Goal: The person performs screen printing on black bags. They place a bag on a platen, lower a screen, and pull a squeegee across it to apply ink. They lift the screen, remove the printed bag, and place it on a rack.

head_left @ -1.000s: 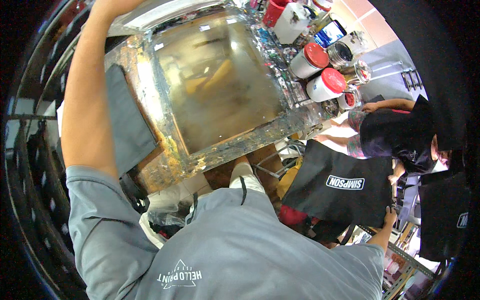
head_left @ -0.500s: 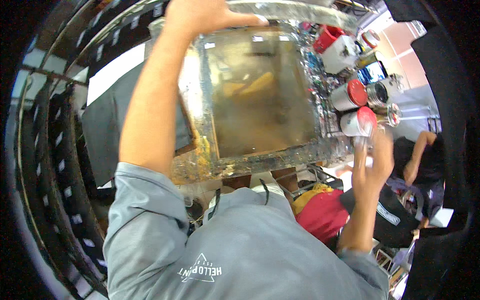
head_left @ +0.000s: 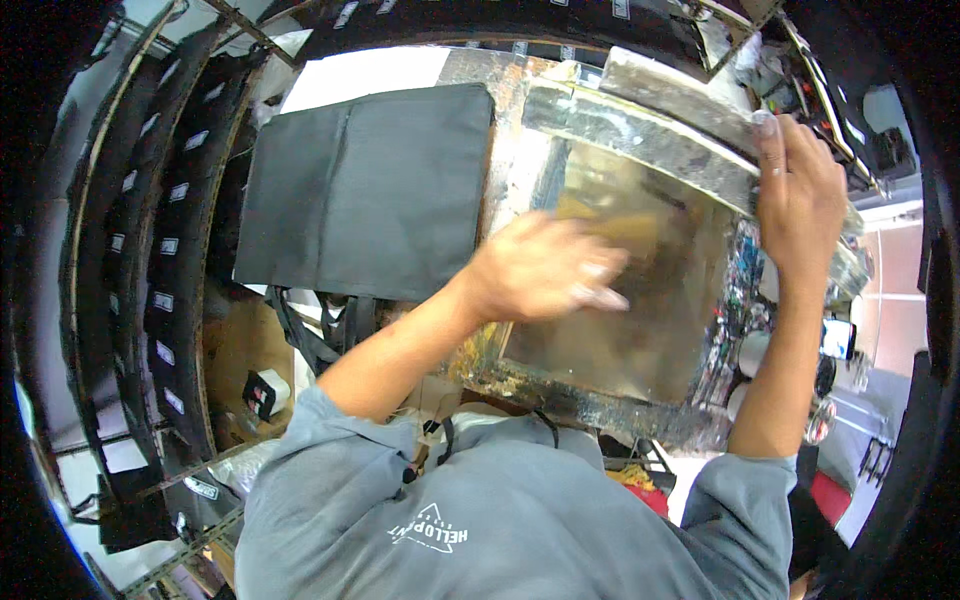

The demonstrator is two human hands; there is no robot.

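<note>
Both hands are over a printing screen (head_left: 610,300), a square mesh in a taped, ink-stained frame that lies flat in front of the person's chest. Left hand (head_left: 545,270) is on the near-left part of the mesh, palm down; it is blurred, so I cannot tell if the fingers hold something or only press on the mesh. Right hand (head_left: 795,190) is farther away, on the far right edge of the frame, and its fingers grip the silver taped bar there. Under the left forearm, the near edge of the frame is dark with old ink. Left of the left hand a flat black cloth (head_left: 365,190) lies on a board, just beside the frame. Beyond it, far to the left, black garments (head_left: 160,250) hang on a curved rack. Right of the right forearm stand some paint jars (head_left: 760,350), partly hidden.
</note>
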